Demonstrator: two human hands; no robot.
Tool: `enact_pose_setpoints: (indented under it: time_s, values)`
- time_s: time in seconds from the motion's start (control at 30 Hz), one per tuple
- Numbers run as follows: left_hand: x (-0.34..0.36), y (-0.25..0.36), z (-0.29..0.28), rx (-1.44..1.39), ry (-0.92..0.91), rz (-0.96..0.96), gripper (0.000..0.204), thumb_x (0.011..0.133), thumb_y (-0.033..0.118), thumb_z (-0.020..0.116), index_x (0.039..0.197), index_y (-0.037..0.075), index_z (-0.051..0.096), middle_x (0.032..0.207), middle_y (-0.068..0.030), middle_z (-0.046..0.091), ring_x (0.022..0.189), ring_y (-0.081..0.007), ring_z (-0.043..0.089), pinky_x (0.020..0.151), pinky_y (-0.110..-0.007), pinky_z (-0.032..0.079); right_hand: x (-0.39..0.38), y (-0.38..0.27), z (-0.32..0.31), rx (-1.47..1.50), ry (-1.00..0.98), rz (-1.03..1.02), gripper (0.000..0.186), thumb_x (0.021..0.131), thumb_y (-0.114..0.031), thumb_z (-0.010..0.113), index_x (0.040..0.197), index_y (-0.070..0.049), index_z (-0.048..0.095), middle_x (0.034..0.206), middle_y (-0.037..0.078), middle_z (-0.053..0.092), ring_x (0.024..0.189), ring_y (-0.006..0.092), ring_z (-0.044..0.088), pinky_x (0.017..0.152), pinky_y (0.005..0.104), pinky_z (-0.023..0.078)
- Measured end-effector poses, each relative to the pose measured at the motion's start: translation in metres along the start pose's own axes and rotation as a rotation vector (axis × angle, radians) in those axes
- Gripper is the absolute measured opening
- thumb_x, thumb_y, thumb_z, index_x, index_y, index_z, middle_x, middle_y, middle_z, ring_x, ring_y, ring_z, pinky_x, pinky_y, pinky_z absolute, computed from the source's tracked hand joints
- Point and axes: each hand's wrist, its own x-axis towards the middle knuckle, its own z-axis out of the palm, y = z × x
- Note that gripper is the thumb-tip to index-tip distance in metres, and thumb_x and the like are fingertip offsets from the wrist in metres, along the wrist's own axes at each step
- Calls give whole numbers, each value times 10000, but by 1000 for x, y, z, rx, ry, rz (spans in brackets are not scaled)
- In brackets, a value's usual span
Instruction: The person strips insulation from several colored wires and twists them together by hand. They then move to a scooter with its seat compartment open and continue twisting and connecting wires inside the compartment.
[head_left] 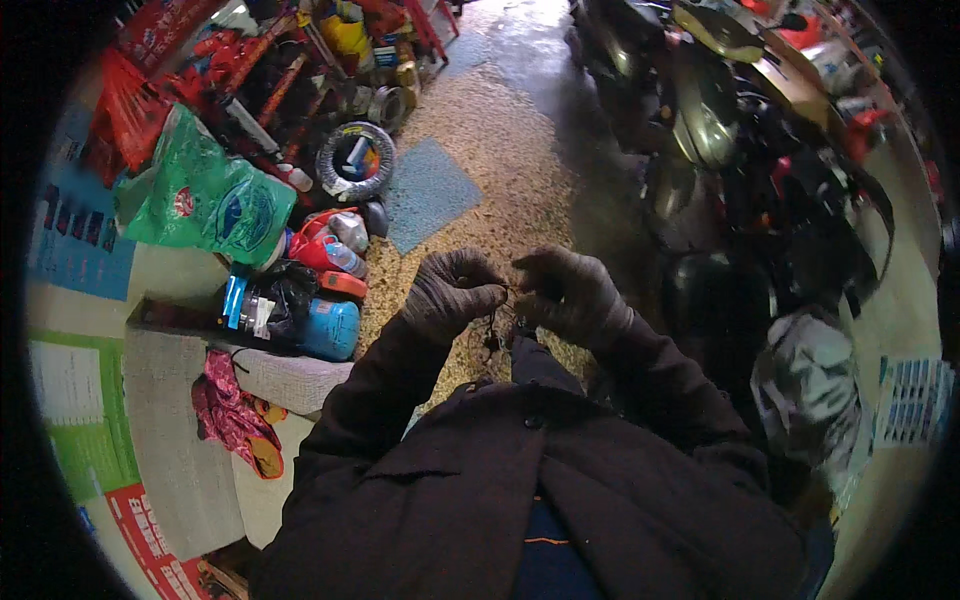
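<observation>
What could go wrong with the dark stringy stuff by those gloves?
The dark strands look thin and hang loosely below the left hand, so they might tangle. Both it and the right hand wear gloves, which may dull their feel, so a strand could slip and drop to the speckled floor, where it might be hard to spot.

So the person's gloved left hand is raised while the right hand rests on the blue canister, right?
Not quite: the right hand isn't on the blue canister; the head view shows it raised too, close beside the gloved left hand.
</observation>
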Motion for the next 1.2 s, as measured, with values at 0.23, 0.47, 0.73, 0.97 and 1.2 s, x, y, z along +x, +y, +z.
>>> enact_pose_setpoints:
  time_s: [0.23,0.47,0.73,0.97,1.2]
  values:
    - [109,32,-23,18,41,-138,212,693,73,799,860,25,678,742,-30,658,638,-110,607,593,-254,496,127,38,-68,-345,-23,-609,182,719,-90,694,888,-68,630,822,103,633,593,273,598,494,346,489]
    - [213,62,-11,120,103,-30,196,692,79,792,844,43,674,761,-14,654,694,-93,591,626,-244,471,203,55,-146,383,-233,116,169,816,-117,682,940,-16,626,732,38,603,610,150,600,524,301,492]
    - [333,71,-26,-3,-72,-127,213,698,48,773,885,2,680,764,-51,664,663,-134,618,588,-248,481,270,79,-212,-431,83,-528,161,731,-87,701,886,-89,656,857,120,625,660,302,639,560,371,513]
    - [435,74,-45,142,-124,32,168,756,38,736,893,12,644,850,-44,629,819,-153,612,744,-326,498,342,102,-247,-34,115,-143,97,802,-132,682,848,-64,630,714,73,605,607,222,601,530,311,460]
    - [530,110,-91,210,-149,100,166,761,22,723,909,29,650,855,-28,616,830,-137,581,746,-287,474,440,110,-266,543,191,235,149,839,-129,663,915,-7,627,722,40,614,592,112,582,522,266,465]
